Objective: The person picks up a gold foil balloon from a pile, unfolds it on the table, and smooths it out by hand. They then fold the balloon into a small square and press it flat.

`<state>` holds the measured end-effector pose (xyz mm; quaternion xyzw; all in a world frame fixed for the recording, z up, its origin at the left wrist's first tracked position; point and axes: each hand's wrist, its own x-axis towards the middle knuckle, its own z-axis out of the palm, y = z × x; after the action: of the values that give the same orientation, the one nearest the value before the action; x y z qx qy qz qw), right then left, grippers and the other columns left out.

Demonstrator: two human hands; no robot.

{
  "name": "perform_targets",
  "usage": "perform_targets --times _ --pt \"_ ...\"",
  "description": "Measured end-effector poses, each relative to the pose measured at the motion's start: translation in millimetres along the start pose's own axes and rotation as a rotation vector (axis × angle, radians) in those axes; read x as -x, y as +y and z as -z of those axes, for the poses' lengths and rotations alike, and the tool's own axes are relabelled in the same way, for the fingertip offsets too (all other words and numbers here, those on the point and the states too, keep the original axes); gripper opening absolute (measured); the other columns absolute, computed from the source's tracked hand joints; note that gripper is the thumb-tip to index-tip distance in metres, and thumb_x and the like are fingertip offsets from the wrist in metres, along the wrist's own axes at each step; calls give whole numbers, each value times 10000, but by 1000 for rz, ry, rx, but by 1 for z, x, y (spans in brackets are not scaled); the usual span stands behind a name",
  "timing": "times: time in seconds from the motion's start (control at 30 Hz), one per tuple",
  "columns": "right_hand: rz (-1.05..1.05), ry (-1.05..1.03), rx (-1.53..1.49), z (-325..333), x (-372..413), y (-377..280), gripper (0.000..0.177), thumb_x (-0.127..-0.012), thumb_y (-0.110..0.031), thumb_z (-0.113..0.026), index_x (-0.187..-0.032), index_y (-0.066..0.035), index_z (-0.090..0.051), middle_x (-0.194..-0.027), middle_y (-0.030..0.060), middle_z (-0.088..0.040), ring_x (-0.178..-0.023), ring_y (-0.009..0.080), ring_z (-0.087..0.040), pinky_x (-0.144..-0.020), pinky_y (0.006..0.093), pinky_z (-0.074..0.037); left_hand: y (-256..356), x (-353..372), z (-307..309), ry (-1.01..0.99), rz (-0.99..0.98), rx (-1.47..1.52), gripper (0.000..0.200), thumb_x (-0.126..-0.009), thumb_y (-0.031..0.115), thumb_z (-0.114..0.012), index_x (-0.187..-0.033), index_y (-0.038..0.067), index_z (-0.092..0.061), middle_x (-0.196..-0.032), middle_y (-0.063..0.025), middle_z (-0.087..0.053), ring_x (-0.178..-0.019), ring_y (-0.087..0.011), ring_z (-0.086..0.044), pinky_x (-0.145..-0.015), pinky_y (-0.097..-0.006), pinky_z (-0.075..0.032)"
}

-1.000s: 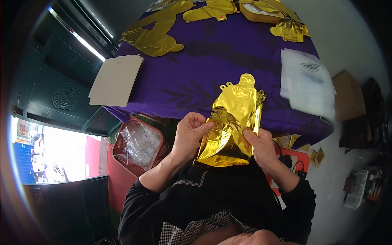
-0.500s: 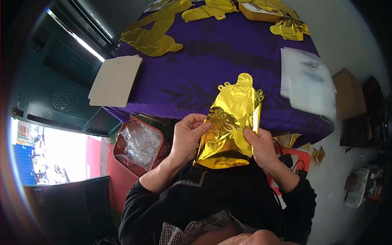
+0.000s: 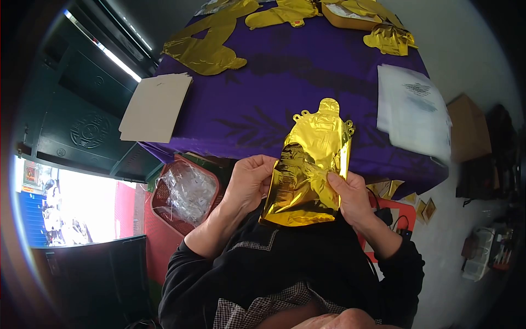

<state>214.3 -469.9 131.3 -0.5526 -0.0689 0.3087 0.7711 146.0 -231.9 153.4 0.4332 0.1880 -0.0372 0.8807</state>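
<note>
**Change noted.** Over the last second the left hand (image 3: pixel 246 183) has drawn slightly left and down along the edge of the flat, bottle-shaped gold foil balloon (image 3: pixel 315 159). Its thumb, earlier laid across the face of the foil, now sits at the left margin. The crease in the left half has shifted with it and now shows as a dark, crumpled band. The balloon's far tip keeps nearly the same place, and the right hand (image 3: pixel 353 200) has not moved appreciably.

**Judgement.** The foil is being worked along its left side, by smoothing or folding. That work looks part done, since the crease is not yet flat.

**Grip.**
- **Left:** the grip is closed on the balloon's left edge, thumb in front and fingers curled behind, largely hidden by the foil.
- **Right:** the grip pinches the lower right edge, with the thumb pressed on the face and the fingers behind.
- Neither grip is spread.

**Location.** The balloon is held up in both hands over the near edge of the purple-clothed desk (image 3: pixel 263 104), its lower end close to the person's chest. It does not appear to rest on the desk.

**Surroundings.**
- A stack of beige card sheets (image 3: pixel 156 107) lies at the desk's left edge.
- A pile of white printed papers (image 3: pixel 411 109) lies at the right.
- More flat gold foil shapes (image 3: pixel 205 49) lie at the far side.
- A red basket of clear plastic bags (image 3: pixel 186 194) stands below, to the left.
</note>
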Motion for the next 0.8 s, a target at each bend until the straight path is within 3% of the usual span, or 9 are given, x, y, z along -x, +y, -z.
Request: perform_targets --times 0.33,0.57,0.8 --pt "-4 36 -33 -9 -1 -3 233 -998 -165 -572 -1094 26 -662 -901 39 -679 -733 68 -614 -675 213 -516 -5 -1 0 50 -40 -107 141 -971 92 -582 -953 -40 -627 -850 -76 -685 -689 -98 -658 -625 -224 -561" --pt "-19 -21 10 2 -1 2 226 -996 -163 -574 -1077 29 -662 -925 46 -683 -765 77 -631 -693 217 -528 -1 -4 1 -25 31 -28 106 -952 56 -601 -954 -49 -613 -876 -88 -684 -731 -112 -671 -660 -233 -569" --pt "-22 4 -43 -2 -2 1 224 -995 -153 -574 -1088 33 -658 -946 53 -684 -794 91 -646 -713 233 -542 -7 -5 2 22 -30 -61 82 -943 39 -610 -891 -25 -598 -838 -70 -670 -700 -97 -647 -646 -221 -557"
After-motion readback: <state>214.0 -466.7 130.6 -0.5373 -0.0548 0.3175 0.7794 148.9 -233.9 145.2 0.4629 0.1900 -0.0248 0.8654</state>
